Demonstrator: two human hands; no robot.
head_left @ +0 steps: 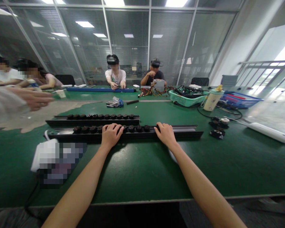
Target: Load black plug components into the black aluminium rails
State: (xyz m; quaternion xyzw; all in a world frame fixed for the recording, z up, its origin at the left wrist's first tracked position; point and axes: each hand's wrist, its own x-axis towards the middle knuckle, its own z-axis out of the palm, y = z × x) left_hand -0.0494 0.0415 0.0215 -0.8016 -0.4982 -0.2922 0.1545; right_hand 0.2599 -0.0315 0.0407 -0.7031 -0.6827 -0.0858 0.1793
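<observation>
Near black rail [137, 135] lies on tabletop [137, 174], long axis left–right. Left hand [111, 134] over its black parts [131, 128]; right hand [165, 133] nearer right end. Fingers bent; cannot tell whether either grip is closed.

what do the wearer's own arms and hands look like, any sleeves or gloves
The left hand and right hand are ungloved, with no watch or wristband visible. Both forearms are bare down to the picture's lower edge, showing no sleeve, cable or marking.
</observation>
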